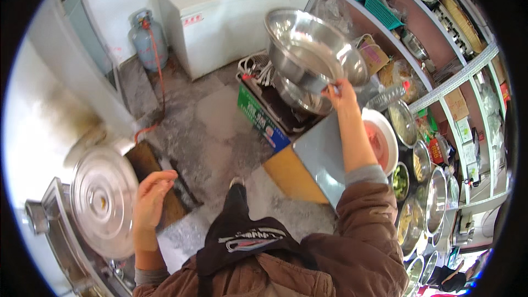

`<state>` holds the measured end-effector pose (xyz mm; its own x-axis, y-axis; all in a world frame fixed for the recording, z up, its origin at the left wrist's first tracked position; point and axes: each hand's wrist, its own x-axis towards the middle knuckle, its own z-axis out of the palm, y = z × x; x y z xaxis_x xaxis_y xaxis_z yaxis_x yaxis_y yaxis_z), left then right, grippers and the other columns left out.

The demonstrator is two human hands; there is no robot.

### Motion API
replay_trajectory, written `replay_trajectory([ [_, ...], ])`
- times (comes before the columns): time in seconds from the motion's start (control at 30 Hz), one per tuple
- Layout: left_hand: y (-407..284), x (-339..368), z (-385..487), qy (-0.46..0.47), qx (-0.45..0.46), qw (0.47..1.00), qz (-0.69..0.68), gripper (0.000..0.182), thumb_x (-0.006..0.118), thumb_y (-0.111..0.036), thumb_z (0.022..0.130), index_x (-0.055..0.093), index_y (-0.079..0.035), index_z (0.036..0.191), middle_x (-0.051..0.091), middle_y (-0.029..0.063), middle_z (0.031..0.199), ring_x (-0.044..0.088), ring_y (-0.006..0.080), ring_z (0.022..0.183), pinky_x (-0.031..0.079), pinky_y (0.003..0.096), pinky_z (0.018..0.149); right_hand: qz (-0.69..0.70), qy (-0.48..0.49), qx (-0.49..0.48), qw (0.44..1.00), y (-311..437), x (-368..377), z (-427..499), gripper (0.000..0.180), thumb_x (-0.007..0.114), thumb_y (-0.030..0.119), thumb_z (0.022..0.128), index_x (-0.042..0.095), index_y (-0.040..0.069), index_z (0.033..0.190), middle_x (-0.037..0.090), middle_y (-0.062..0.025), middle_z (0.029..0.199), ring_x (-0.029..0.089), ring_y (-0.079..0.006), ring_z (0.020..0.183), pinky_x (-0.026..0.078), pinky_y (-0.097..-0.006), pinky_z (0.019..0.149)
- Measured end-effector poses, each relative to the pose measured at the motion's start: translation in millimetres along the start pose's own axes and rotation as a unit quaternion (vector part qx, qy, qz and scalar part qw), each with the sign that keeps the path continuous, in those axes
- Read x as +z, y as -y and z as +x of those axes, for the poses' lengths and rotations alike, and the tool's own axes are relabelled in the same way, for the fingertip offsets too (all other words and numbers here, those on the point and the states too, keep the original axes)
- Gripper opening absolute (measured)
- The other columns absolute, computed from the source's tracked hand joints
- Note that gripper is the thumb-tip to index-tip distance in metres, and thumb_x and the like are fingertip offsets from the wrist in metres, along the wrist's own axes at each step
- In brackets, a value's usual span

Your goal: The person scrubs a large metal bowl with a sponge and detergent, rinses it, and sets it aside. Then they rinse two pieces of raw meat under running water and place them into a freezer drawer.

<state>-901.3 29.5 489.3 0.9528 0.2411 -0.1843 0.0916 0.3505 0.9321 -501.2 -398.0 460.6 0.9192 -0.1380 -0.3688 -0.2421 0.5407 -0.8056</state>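
Note:
My right hand (341, 94) grips the rim of a large stainless steel basin (307, 72), which is tilted above another steel bowl (295, 93) on a stack of crates. Behind it, another shiny basin wall (357, 60) shows; whether it is a separate basin I cannot tell. My left hand (153, 198) is raised at the left with nothing in it, its fingers slightly curled, beside a large round metal lid (103, 202).
A gas cylinder (149, 43) with an orange hose stands by a white chest freezer (239, 29). A grey-topped table (319, 152) holds a white tub (381, 140) of reddish contents and several steel bowls. Metal shelves (453, 78) line the right. Another person (451, 276) is at the far lower right.

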Motion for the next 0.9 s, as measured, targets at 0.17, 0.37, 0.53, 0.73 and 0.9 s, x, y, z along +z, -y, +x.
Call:
replay_trajectory([
  [0.17,32.2,98.6,163.3,0.165,-0.023,0.983,0.078,0.021,0.057,-0.009,0.083,0.060,-0.002,0.103,0.059,0.0054,0.108,0.053,0.0155,0.103,0.038,0.0285,0.091,0.087,-0.129,0.072,0.985,-31.3,-37.8,103.3,0.027,0.052,0.013,0.081,0.046,-0.005,0.100,0.041,-0.0217,0.111,0.039,-0.0538,0.102,0.057,-0.0363,0.069],
  [0.37,43.9,190.7,232.0,0.321,-0.004,0.926,0.197,0.018,0.058,-0.012,0.084,0.060,-0.003,0.100,0.059,0.0063,0.105,0.053,0.0162,0.102,0.040,0.0294,0.089,0.217,-0.181,0.166,0.945,-80.4,-70.5,162.2,0.024,0.052,0.012,0.081,0.047,-0.002,0.100,0.043,-0.0212,0.112,0.036,-0.0433,0.115,0.042,-0.0544,0.094],
  [0.53,34.8,173.1,214.9,0.209,-0.127,0.970,-0.006,0.017,0.057,-0.011,0.087,0.059,0.000,0.100,0.058,0.0070,0.107,0.051,0.0146,0.102,0.039,0.0290,0.091,0.203,-0.044,0.276,0.939,-93.8,-95.6,186.6,0.033,0.057,0.015,0.078,0.051,-0.009,0.100,0.052,-0.0251,0.113,0.053,-0.0368,0.104,0.040,-0.0504,0.097],
  [0.73,8.1,85.6,97.3,-0.252,0.048,0.948,-0.190,0.016,0.054,-0.016,0.087,0.060,-0.003,0.096,0.061,0.0093,0.101,0.056,0.0178,0.098,0.043,0.0325,0.086,-0.049,-0.099,0.367,0.923,-115.3,-96.2,218.2,0.024,0.045,0.021,0.088,0.059,0.004,0.097,0.065,-0.0077,0.101,0.061,-0.0199,0.091,0.050,-0.0366,0.082],
  [0.9,9.4,41.2,-94.9,-0.564,0.320,0.714,-0.263,0.016,0.056,-0.019,0.085,0.060,-0.005,0.090,0.062,0.0045,0.092,0.058,0.0178,0.091,0.044,0.0355,0.083,-0.142,-0.144,0.351,0.914,-167.6,-74.0,235.0,0.021,0.046,0.011,0.086,0.060,-0.001,0.095,0.066,-0.0081,0.094,0.063,-0.0190,0.084,0.054,-0.0352,0.078],
])
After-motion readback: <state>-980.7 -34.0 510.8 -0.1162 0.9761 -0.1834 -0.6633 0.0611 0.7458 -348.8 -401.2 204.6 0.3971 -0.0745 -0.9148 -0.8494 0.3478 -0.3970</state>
